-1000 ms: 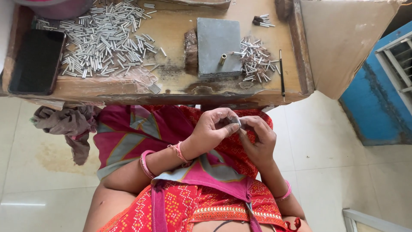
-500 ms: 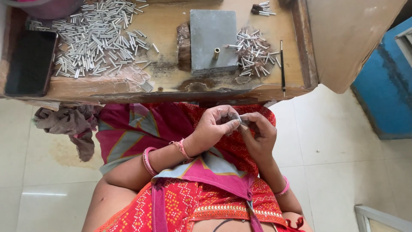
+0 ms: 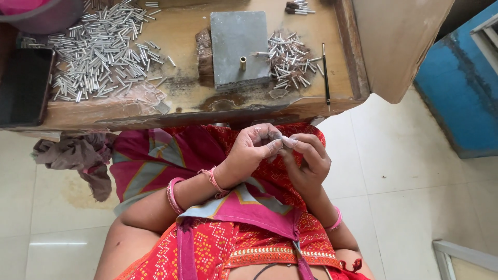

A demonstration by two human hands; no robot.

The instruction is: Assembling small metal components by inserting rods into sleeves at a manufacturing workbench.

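From the head view, both hands meet over the lap, just below the bench (image 3: 181, 111) edge. The left hand (image 3: 254, 150) and right hand (image 3: 306, 158) have their fingertips pressed together, pinching one small pale piece (image 3: 287, 141) between them; its axis is too hidden to tell. On the bench sit one grey block (image 3: 238, 46) with one upright brass peg (image 3: 243, 63), a big pile of tubes (image 3: 98, 46) at one side of it and a smaller pile (image 3: 288, 59) at the other.

Soft, even daylight is seen throughout; a pale sheen is caught on the floor tiles (image 3: 52, 242) at lower left. Shadows are kept faint. The metal tubes (image 3: 98, 49) are rendered sharply; edges are slightly bowed.
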